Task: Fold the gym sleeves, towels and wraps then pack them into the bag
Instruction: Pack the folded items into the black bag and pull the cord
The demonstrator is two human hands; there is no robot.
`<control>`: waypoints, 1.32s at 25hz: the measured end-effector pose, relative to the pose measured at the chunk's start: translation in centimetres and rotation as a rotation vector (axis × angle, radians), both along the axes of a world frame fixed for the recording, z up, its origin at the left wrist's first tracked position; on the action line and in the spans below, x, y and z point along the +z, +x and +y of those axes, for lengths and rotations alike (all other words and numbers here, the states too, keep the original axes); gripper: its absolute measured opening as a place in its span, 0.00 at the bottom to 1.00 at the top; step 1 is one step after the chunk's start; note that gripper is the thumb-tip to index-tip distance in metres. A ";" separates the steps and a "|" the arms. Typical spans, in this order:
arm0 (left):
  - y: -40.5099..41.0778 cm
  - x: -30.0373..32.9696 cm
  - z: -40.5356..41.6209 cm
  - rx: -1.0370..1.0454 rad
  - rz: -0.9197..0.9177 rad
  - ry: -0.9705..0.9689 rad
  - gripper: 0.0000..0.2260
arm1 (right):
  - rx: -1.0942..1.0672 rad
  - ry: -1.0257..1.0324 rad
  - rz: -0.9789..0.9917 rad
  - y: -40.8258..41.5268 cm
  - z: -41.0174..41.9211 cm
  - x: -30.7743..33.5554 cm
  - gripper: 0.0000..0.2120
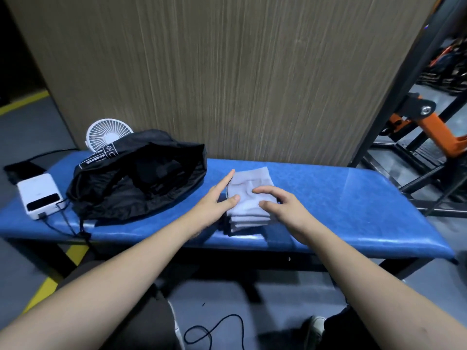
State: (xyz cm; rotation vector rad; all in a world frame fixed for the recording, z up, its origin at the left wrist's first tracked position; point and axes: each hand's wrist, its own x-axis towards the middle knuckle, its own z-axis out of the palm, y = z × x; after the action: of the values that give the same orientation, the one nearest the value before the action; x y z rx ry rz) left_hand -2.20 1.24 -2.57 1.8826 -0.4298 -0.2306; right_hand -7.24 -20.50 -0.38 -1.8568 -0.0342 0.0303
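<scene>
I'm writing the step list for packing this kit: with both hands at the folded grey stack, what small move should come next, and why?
Probably close both hands around the folded stack to lift it. The left hand lies flat against its side and the right hand hovers with fingers spread, neither gripping, while the black bag sits open on the bench beside it.

There are two hands: one left hand (214, 200) and one right hand (283, 208). There is one pile of folded cloths (249, 198), one black bag (141, 175), one white fan (106, 133), one white box (40, 195) and one blue bench (341, 210).

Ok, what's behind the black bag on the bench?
A white fan stands behind the black bag, by the wood panel. The bag covers its lower part and base.
</scene>
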 end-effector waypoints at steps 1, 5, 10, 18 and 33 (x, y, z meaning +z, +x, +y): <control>-0.2 0.7 0.9 -0.006 -0.026 -0.017 0.29 | 0.013 0.019 -0.020 0.4 0.8 0.5 0.15; -1.0 3.8 4.9 -0.018 -0.120 -0.076 0.23 | 0.139 0.102 -0.065 1.9 5.1 2.5 0.20; -1.3 5.8 11.2 0.110 -0.051 -0.126 0.18 | 0.285 0.306 -0.026 3.6 11.5 5.3 0.23; -1.2 6.7 20.4 0.305 0.039 -0.453 0.17 | 0.459 0.457 0.045 6.8 22.2 5.7 0.24; 3.6 -0.7 25.2 0.630 -0.148 0.146 0.19 | 0.354 -0.405 -0.118 13.1 30.3 -1.2 0.26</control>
State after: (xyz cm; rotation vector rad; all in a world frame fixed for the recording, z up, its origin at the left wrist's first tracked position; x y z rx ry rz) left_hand 1.37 26.48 -3.31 2.0871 0.0988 0.3071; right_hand 5.82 9.76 -1.59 -2.2342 -0.4692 0.1846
